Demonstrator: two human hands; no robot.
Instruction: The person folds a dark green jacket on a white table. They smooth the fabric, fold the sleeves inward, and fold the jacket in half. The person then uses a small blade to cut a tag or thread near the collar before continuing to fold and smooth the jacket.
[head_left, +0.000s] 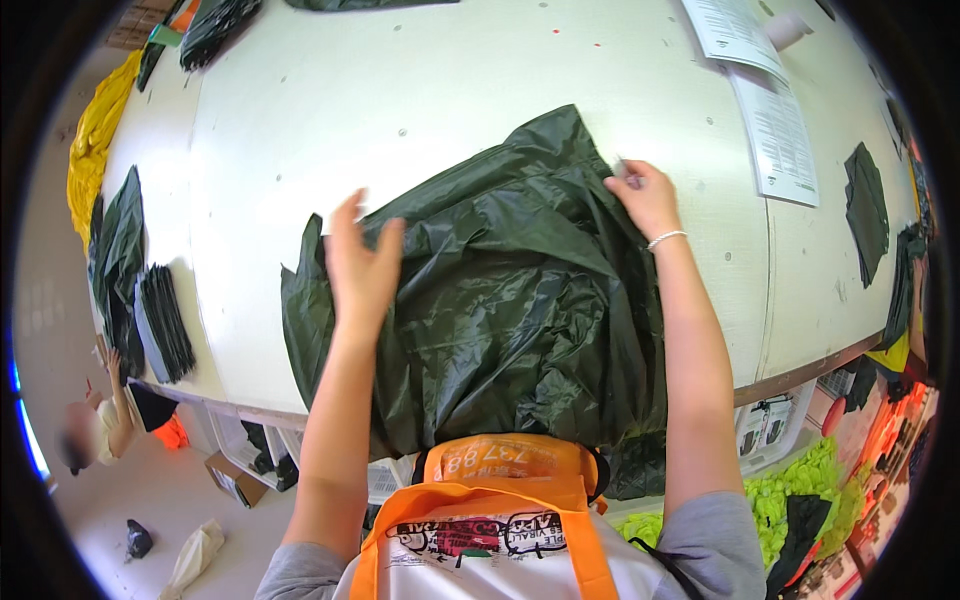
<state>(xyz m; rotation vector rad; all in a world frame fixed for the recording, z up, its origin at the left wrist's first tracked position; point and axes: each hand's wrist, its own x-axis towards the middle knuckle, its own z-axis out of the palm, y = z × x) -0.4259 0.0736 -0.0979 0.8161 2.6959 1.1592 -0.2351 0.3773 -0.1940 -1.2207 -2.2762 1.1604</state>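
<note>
I see the dark green fabric [500,290] draped over the near edge of the counter [450,70]; its overhang could drag it off. The left hand [362,275] has fingers apart; whether the right hand [650,205] grips anything, I cannot tell.

With the dark green fabric [500,330] as my clock's centre, I see open surface [450,65] for fingers to cross at twelve and a lane at ten. The dark stack [166,322] blocks the far side of nine; printed sheets [775,135] (thin, so I'd skim above) occupy two; the wearer's torso [460,575] closes six.
</note>
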